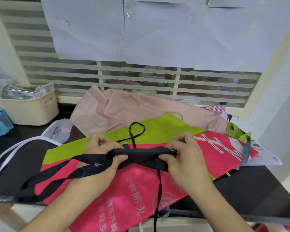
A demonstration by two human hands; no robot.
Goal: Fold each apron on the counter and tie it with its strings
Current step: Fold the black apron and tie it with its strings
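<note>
Counter (251,186): black apron (141,155) btwn hands.

Only the person's two arms and hands come into sight, reaching in from the bottom edge. Both forearms are bare all the way down to where the picture cuts them off; no sleeve or cuff shows on either one. The left hand (105,154) carries no ring, watch or band that I can make out, and the wrist behind it is uncovered too. The right hand (182,153) is just as plain, ungloved, with nothing on the fingers or the wrist. The fingernails look short and unpainted, though the picture is a little soft there.
</note>
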